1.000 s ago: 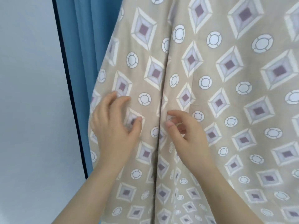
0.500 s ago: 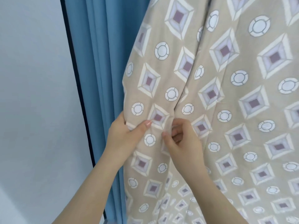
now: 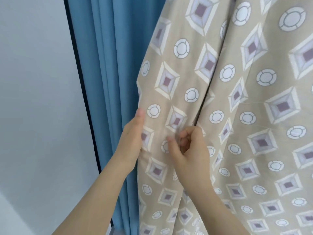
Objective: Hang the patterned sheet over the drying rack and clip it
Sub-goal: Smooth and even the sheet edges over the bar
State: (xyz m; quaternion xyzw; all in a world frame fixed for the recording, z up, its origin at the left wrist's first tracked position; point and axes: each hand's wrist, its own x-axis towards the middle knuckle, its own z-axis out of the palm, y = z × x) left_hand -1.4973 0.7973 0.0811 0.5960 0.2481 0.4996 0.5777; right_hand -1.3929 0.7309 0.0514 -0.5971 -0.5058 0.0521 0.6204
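Where the view starts at the far left, a pale wall point(image 3: 33, 99) fills the side, bounded by a thin dark strip point(image 3: 79, 82) running top to bottom. Just right of it hangs a blue curtain point(image 3: 110, 65) in long vertical pleats.

Next comes the patterned sheet point(image 3: 220, 92), beige with purple-centred diamonds and white rings. It hangs from above the frame and runs out past the bottom and right edges, so what carries it is out of sight. Its left edge lies in front of the curtain.

At that edge the left hand point(image 3: 133, 139) comes up from the lower left. Its thumb point(image 3: 140, 114) lies straight along the front of the cloth and the fingers pass behind the edge, so the grip holds the sheet's border. The fabric puckers just below the palm.

Just to the right, apart from it, the right hand point(image 3: 191, 153) reaches up with fingers curled. Its grip is narrow, with thumb and forefinger pinching a small fold of the sheet beside a deep vertical crease. Further right the cloth falls in broad, soft folds.
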